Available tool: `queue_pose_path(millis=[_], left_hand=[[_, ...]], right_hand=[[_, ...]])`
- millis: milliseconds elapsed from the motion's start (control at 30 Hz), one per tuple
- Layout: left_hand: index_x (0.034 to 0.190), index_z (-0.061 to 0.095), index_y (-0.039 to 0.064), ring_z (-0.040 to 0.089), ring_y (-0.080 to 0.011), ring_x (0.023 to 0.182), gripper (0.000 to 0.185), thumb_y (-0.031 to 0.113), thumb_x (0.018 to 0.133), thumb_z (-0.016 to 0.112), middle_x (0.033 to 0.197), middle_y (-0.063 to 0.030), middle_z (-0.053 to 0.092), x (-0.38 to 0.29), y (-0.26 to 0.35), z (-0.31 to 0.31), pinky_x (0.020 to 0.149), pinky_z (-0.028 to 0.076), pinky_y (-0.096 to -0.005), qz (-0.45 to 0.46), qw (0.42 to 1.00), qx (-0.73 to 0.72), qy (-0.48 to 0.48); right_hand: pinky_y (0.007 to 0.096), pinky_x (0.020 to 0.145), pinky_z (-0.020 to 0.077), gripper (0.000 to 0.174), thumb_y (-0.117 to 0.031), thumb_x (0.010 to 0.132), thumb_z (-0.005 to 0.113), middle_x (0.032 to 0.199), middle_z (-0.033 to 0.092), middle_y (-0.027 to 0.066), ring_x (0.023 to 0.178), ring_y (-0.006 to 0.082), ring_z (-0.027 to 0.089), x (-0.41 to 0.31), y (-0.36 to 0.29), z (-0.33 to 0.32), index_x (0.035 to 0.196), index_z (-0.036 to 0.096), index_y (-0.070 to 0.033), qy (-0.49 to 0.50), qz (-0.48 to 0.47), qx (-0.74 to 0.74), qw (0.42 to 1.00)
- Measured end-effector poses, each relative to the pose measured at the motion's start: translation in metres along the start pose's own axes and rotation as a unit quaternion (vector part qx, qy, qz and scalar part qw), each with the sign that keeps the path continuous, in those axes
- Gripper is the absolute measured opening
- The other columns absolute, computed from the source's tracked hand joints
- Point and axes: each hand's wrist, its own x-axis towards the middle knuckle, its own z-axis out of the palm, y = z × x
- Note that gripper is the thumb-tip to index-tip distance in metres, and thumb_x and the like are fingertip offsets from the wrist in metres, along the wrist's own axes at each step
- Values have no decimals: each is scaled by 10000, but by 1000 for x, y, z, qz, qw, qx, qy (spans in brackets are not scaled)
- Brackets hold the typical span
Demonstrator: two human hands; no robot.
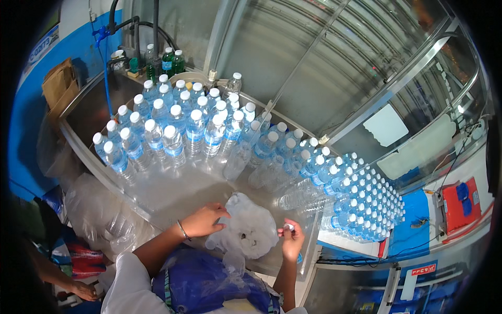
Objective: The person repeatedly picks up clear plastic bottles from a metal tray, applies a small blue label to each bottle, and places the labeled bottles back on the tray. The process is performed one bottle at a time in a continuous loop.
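My right hand point(292, 241) pinches a small white bottle cap point(289, 227) between thumb and fingers. My left hand point(206, 220) holds nothing, its fingers apart at the left side of a crumpled plastic bag point(255, 219). White contents, hard to make out one by one, fill that bag, which rests at the counter's near edge before my blue apron point(204, 280). Beyond my hands stand rows of clear plastic bottles point(195, 129) with white caps and blue labels. Several unlabelled clear bottles point(237, 159) are among them, some point(298, 196) lying on their sides.
A raised metal rim point(106, 188) edges the steel counter point(176, 196). More capped bottles point(361, 204) are packed together at right. Green bottles point(167, 62) and a blue hose point(107, 86) are at back left. Another person's hand point(84, 290) shows at lower left, near plastic wrapping point(106, 212).
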Motion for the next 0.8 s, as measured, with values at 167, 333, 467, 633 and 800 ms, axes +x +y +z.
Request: queue_pose_path(millis=[167, 333, 467, 633, 800], left_hand=[[1147, 628, 77, 533, -329, 1123, 335, 246, 860, 663, 1177, -137, 576, 5, -19, -13, 968, 436, -413, 50, 996, -15, -66], [1142, 624, 68, 535, -319, 1119, 337, 240, 855, 674, 1136, -138, 576, 9, -35, -23, 955, 438, -410, 73, 990, -17, -118], [1149, 626, 67, 542, -312, 1102, 345, 259, 864, 660, 1141, -141, 569, 19, -45, -26, 947, 442, -408, 111, 984, -11, -141], [1175, 623, 64, 545, -304, 1091, 370, 266, 866, 656, 1165, -143, 557, 28, -52, -24, 943, 444, -400, 139, 977, -20, -163], [1183, 622, 71, 535, -318, 1111, 387, 280, 860, 664, 1226, -169, 530, 32, -58, -16, 964, 435, -398, 153, 972, -52, -173]], right_hand=[[235, 628, 497, 214, 28, 923, 533, 897, 611, 34, 739, 101, 625, -8, -14, 49, 1086, 661, -27, -50, -25, -38, 998], [254, 623, 512, 202, -12, 921, 559, 920, 616, 74, 752, 142, 669, -18, -26, 83, 1082, 672, -56, -81, -46, -131, 987], [259, 611, 526, 187, -42, 921, 575, 911, 615, 100, 726, 163, 683, -27, -31, 92, 1074, 679, -68, -72, -52, -165, 982], [267, 604, 526, 171, -45, 919, 587, 892, 617, 90, 718, 160, 680, -41, -27, 93, 1059, 684, -61, -23, -35, -191, 981], [260, 619, 514, 151, -71, 930, 593, 890, 625, 87, 711, 150, 673, -51, -23, 97, 1045, 691, -61, 0, -20, -192, 981]])
